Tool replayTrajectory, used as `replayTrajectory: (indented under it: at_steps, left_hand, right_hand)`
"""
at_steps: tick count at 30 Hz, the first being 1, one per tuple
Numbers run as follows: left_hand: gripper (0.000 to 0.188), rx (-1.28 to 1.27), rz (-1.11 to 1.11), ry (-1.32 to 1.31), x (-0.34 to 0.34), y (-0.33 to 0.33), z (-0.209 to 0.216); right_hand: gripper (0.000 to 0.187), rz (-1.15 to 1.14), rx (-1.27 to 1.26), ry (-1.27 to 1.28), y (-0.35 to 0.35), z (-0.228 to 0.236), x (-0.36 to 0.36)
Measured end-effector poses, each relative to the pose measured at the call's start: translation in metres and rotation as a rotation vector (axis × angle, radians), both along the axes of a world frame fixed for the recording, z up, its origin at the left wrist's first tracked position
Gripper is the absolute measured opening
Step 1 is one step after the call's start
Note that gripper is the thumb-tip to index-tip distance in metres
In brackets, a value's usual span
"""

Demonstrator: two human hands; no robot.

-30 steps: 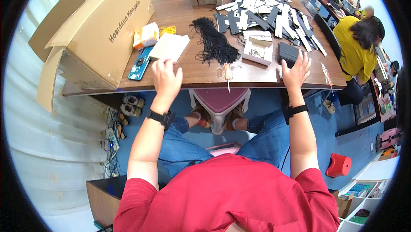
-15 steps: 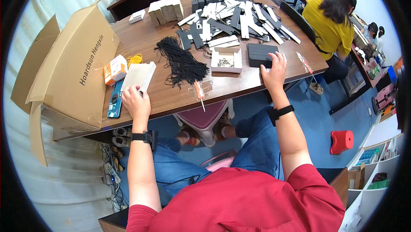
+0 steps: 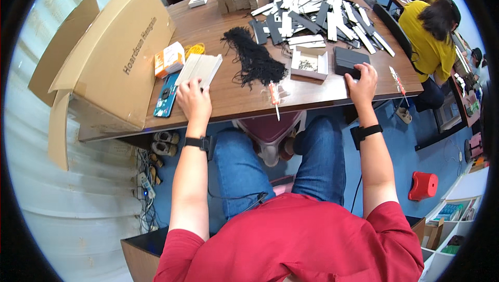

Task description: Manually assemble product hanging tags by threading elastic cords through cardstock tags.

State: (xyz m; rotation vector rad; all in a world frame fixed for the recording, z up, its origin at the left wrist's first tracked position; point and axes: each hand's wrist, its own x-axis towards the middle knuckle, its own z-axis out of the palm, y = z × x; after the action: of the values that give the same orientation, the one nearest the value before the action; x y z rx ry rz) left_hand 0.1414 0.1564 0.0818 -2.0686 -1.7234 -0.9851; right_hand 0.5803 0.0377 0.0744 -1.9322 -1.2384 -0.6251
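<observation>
At the left of the table, my left hand (image 3: 194,100) is closed over the near end of a stack of long white cards (image 3: 204,68). My right hand (image 3: 363,83) grips the near right corner of a neat stack of black cards (image 3: 347,58), thumb toward me. Just left of the black stack is a shallow white box (image 3: 310,74) with small metal-looking pieces in it. A bundle of black cords (image 3: 254,59) lies between my hands. Under the white stack's left side sits a blue phone (image 3: 165,97).
A large open carton (image 3: 117,53) stands at the left, near an orange-and-white box (image 3: 169,60) and yellow cord (image 3: 195,49). Loose black and white strips (image 3: 317,17) are heaped farther back. An orange-handled tool (image 3: 274,95) lies at the front edge. A person in yellow (image 3: 423,32) sits at right.
The whole view has shifted, so the table and its things now appear farther right and higher. Both hands stay at the same two stacks, with little visible movement against them.
</observation>
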Motion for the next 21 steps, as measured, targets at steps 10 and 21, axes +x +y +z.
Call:
replayTrajectory:
  at_steps: [10, 21]
  left_hand:
    - [0.019, 0.116, -0.052, -0.114, -0.008, 0.002, -0.003]
    - [0.043, 0.133, -0.019, 0.066, 0.000, -0.004, -0.002]
  right_hand:
    - [0.037, -0.007, -0.036, -0.033, 0.000, -0.003, 0.002]
    - [0.031, 0.129, -0.129, -0.296, -0.015, 0.015, 0.011]
